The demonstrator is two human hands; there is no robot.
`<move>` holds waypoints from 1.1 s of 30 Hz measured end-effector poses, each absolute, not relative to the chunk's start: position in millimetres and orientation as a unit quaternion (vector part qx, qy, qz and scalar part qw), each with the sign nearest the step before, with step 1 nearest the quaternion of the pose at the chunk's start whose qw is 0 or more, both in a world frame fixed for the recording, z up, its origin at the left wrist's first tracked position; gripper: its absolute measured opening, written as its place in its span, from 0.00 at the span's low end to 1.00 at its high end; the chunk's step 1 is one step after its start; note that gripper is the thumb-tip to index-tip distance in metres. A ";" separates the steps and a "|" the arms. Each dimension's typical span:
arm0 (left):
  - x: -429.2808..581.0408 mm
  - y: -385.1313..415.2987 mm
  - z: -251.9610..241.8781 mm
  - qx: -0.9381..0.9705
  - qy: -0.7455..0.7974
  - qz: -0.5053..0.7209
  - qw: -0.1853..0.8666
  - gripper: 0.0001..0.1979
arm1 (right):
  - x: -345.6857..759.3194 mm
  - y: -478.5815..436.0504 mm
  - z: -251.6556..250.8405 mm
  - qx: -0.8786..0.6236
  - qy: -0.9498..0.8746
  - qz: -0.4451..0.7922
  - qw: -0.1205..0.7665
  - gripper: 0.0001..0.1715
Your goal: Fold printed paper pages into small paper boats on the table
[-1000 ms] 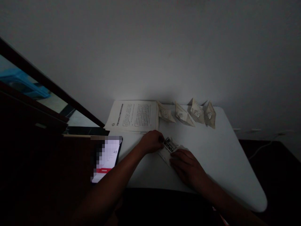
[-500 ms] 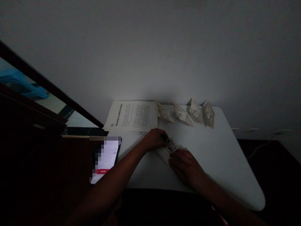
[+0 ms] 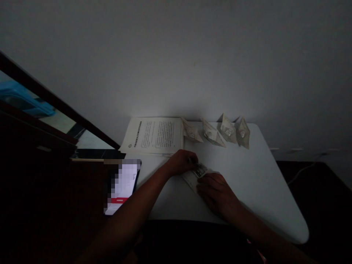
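Off-white and printed, the folded paper [image 3: 194,178] lies on the table [image 3: 255,183] between my two hands. My left hand [image 3: 181,162] is curled in at its far-left end; the fingertips sit in shadow, so I can't tell whether they pinch it. My right hand [image 3: 216,189] rests over its near-right side, fingers bent and touching; whether they grip I can't tell either. Beyond the folded paper and to its left I have printed sheets [image 3: 159,135]; beyond it, four paper boats [image 3: 213,135] stand in a row, with the wall [image 3: 178,66] behind, closing that side. Left of the folded paper, a lit phone [image 3: 128,183] is partly hidden by my left forearm. My widest room runs right of the folded paper, out to the table's rounded corner
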State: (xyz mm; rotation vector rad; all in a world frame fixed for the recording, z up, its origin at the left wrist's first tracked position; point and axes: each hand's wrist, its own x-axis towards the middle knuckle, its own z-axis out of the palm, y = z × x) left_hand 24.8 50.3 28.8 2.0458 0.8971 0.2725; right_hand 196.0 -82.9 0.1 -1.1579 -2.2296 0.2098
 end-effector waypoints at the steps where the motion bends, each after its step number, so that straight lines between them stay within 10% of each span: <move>1: 26.4 50.2 29.7 0.824 0.363 0.108 0.422 0.08 | 196.0 -82.9 0.2 -0.438 -0.842 0.082 0.306 0.09; 33: 31.6 18.9 21.5 0.893 0.376 0.210 0.133 0.12 | 196.2 -82.5 -0.3 -0.440 -0.840 0.081 0.306 0.08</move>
